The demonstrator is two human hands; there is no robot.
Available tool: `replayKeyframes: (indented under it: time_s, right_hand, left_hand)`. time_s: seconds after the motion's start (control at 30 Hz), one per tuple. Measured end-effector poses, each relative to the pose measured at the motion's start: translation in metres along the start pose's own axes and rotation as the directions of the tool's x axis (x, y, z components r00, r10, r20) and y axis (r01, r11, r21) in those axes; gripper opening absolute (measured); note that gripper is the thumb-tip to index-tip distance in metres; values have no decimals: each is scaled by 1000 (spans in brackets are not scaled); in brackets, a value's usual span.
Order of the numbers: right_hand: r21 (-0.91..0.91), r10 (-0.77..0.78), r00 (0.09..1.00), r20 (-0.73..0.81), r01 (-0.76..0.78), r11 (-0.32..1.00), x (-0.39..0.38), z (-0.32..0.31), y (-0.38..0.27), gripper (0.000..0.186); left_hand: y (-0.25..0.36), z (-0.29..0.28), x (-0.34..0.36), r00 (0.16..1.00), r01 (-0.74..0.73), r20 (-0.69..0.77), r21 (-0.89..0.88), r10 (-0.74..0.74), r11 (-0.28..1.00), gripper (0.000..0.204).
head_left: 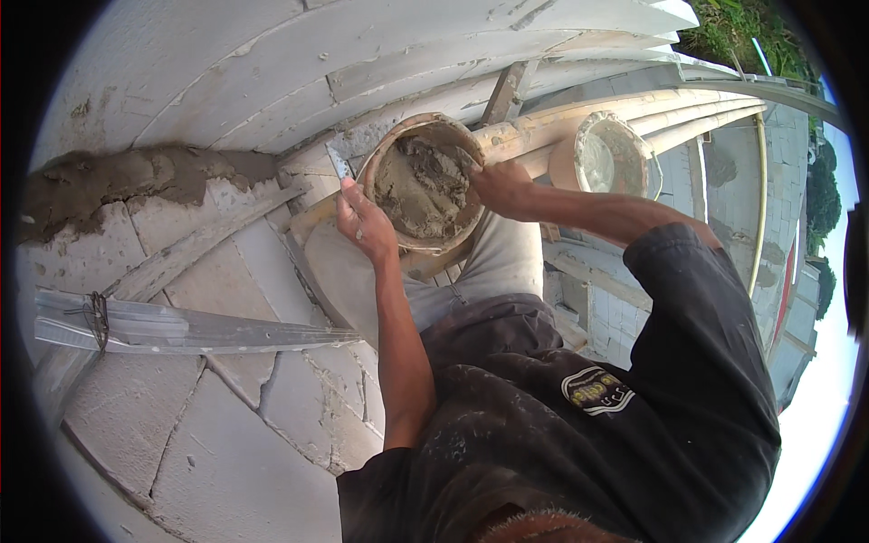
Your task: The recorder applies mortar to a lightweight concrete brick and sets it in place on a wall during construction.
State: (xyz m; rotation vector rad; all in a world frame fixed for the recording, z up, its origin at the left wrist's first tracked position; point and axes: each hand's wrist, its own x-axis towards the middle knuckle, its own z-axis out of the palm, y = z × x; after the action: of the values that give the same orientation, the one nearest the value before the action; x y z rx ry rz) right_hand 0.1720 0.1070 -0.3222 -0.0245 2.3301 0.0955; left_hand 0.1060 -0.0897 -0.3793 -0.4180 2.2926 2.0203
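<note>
A round bucket (417,242) of wet grey mortar (421,185) stands between my knees, tilted a little towards me. My left hand (369,222) is at its left side, closed on a tool with a narrow, pale metal blade (339,161) that points up and away; the fingers hide its handle. At the right rim, my right hand (505,189) is closed with its fingertips over the edge, gripping the bucket there. Whether a small tool is also under those fingers is hidden.
A second mortar-smeared bucket (599,156) stands to the right by long bamboo poles (674,110). Pale block wall (262,68) rises ahead, with a mortar bed (136,185) along its left foot. A wooden plank (195,253) and metal channel (199,328) cross the blocks at left.
</note>
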Motion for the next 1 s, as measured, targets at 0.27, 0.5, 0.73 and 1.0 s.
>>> replayKeyframes:
  time_s: [0.27, 0.5, 0.73, 1.0]
  right_hand:
    - [870, -195, 873, 447, -375, 320, -29, -17, -56, 33]
    - [367, -646, 746, 161, -653, -662, -23, 7, -34, 24]
    - [465, -657, 750, 79, -611, -641, -62, -6, -4, 43]
    - [878, -126, 990, 68, 1, 480, -1, 32, -8, 47]
  left_hand:
    - [-2, -10, -11, 999, 35, -1, -6, -35, 999, 50]
    - [-29, -25, 0, 993, 58, -100, -116, -70, 992, 50]
    - [-28, -30, 10, 987, 123, -80, -188, -140, 974, 48]
    - [-7, 9, 13, 997, 69, -21, -5, -69, 998, 50]
